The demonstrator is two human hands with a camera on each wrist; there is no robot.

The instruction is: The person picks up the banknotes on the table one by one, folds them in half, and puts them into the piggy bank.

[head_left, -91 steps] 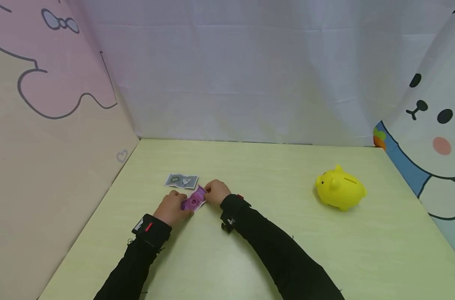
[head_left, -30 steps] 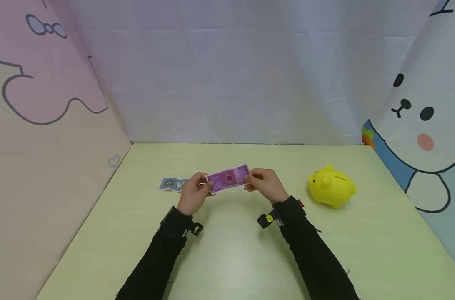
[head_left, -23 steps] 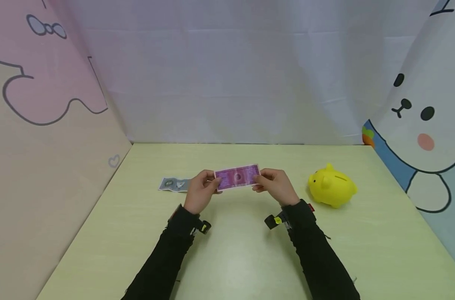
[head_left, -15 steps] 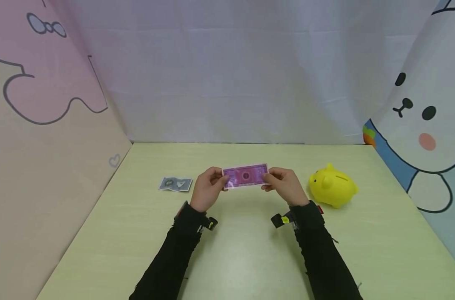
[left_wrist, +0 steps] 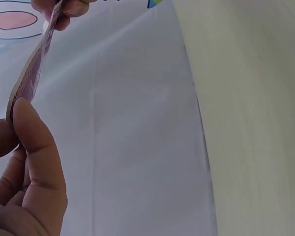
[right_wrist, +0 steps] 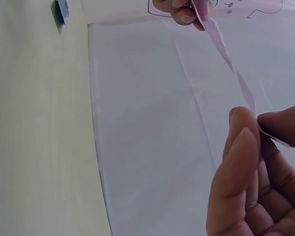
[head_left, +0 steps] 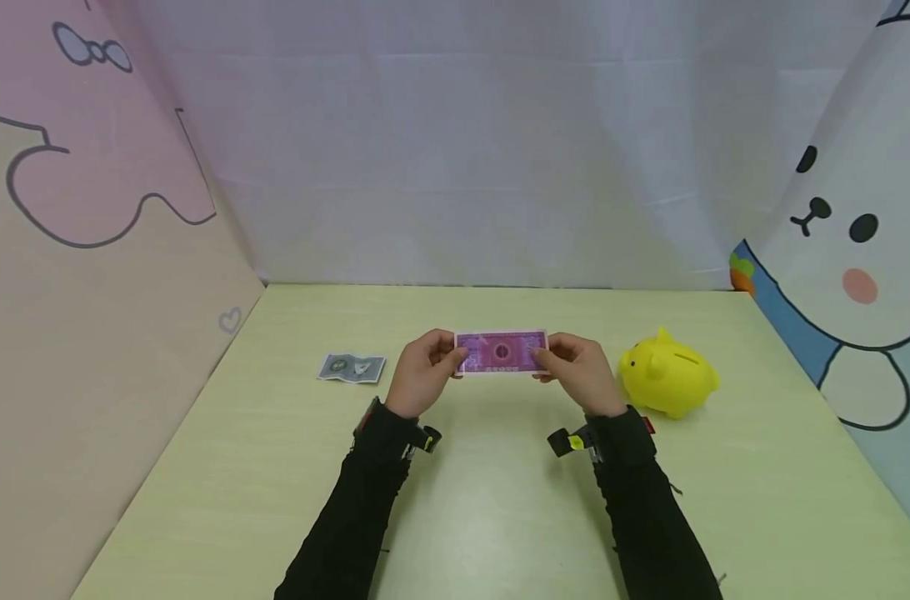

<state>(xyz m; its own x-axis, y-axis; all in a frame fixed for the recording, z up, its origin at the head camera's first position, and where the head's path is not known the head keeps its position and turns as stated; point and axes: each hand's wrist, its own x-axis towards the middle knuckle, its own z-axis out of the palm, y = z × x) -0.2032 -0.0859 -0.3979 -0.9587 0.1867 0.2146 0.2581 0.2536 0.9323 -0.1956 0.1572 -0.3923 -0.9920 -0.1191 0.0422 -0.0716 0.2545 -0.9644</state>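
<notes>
A purple banknote is stretched flat between my two hands in the head view, raised above the table. My left hand pinches its left end between thumb and fingers. At the other end, my right hand pinches the note the same way. Both wrist views catch the banknote nearly edge-on, and in the right wrist view the note looks slightly wavy. A grey-blue banknote lies on the table, left of my left hand. Just right of my right hand stands a yellow piggy bank with a slot on its back.
The pale wooden table ends at a white cloth backdrop. Printed side panels rise on both sides, a pink and beige one at left and one with a white cartoon animal at right.
Three seconds ago the purple note was low by the grey-blue one. Both hands have since lifted it and carried it right, levelling it. The piggy bank and grey-blue note stay put.
</notes>
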